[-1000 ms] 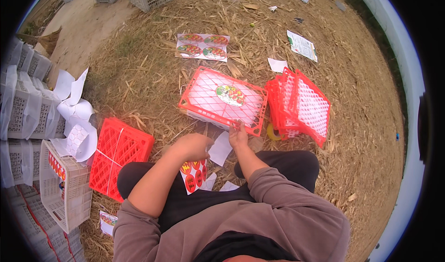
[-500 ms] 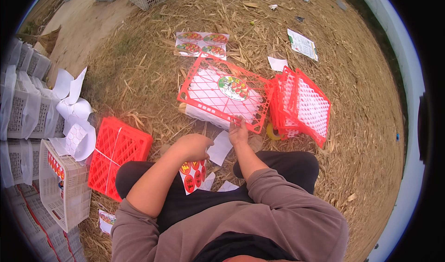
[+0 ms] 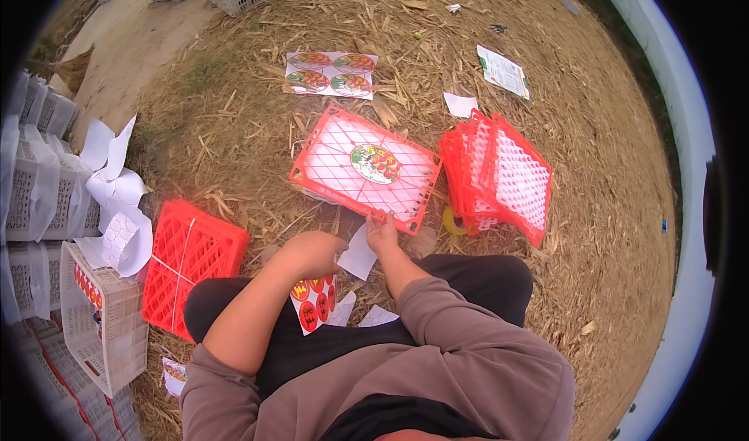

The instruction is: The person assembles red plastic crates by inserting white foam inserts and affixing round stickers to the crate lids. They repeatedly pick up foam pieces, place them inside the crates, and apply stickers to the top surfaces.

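A flat red plastic lattice panel (image 3: pixel 343 164) with a round fruit sticker (image 3: pixel 375 164) in its middle lies tilted on the straw in front of me. My right hand (image 3: pixel 382 233) pinches its near edge. My left hand (image 3: pixel 314 252) is closed on a white sheet of backing paper (image 3: pixel 360 254) just below that edge. A sheet of red round stickers (image 3: pixel 313 305) rests on my lap under the left hand.
A stack of red panels (image 3: pixel 499 174) leans at the right, a tied bundle of red panels (image 3: pixel 191 260) sits at my left. White crates (image 3: pixel 100 316) and curled white paper (image 3: pixel 117 207) line the left side. A sticker sheet (image 3: pixel 331 73) lies farther out on the straw.
The red panel with the sticker has tipped and shifted toward the left, then settled lower. My right hand stays on its near edge; my left hand has barely moved.
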The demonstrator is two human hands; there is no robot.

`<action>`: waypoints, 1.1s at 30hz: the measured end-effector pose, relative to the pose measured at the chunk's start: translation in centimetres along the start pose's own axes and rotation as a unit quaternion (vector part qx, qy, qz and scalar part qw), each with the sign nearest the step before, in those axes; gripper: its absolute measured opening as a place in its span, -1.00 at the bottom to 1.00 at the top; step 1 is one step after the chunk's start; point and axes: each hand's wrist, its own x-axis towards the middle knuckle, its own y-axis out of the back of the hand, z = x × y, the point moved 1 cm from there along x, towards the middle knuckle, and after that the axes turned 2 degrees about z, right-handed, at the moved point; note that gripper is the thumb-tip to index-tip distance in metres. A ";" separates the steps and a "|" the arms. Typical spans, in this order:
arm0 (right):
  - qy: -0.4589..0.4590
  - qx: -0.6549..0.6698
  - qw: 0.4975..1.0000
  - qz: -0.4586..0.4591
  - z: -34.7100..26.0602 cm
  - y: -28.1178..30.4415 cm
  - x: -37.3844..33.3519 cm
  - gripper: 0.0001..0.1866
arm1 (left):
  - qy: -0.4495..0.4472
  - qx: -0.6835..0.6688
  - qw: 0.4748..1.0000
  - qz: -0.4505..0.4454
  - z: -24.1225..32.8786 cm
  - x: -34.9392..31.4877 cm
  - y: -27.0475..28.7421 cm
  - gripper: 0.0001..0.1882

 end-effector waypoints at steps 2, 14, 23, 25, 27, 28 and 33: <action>-0.058 -0.058 0.996 0.036 -0.1 0.1 -0.2 -0.34 | 0.002 0.000 1.000 -0.004 0.0 0.0 0.1 -0.40; -0.176 -0.461 0.869 -0.028 -2.1 0.2 -1.5 -0.21 | 0.000 0.003 1.000 0.001 0.4 -0.2 0.1 -0.42; 0.489 -0.761 0.341 -0.258 -1.0 -12.0 -3.3 -0.37 | 0.018 0.004 1.000 -0.009 1.5 -1.8 0.4 -0.40; 0.498 -0.796 0.275 -0.205 -1.2 -14.3 -2.8 -0.30 | 0.001 0.004 1.000 0.002 1.3 -2.4 0.3 -0.39; 0.490 -0.819 0.251 -0.160 -1.7 -15.5 -1.4 -0.22 | -0.004 -0.005 1.000 0.008 1.2 -2.6 0.2 -0.39; 0.475 -0.827 0.264 -0.143 -2.0 -15.7 -0.4 -0.19 | 0.000 -0.012 1.000 0.008 1.0 -2.8 0.1 -0.39; 0.447 -0.850 0.268 -0.074 -1.2 -12.4 4.5 -0.08 | 0.014 -0.051 0.999 0.013 0.1 -3.6 0.5 -0.42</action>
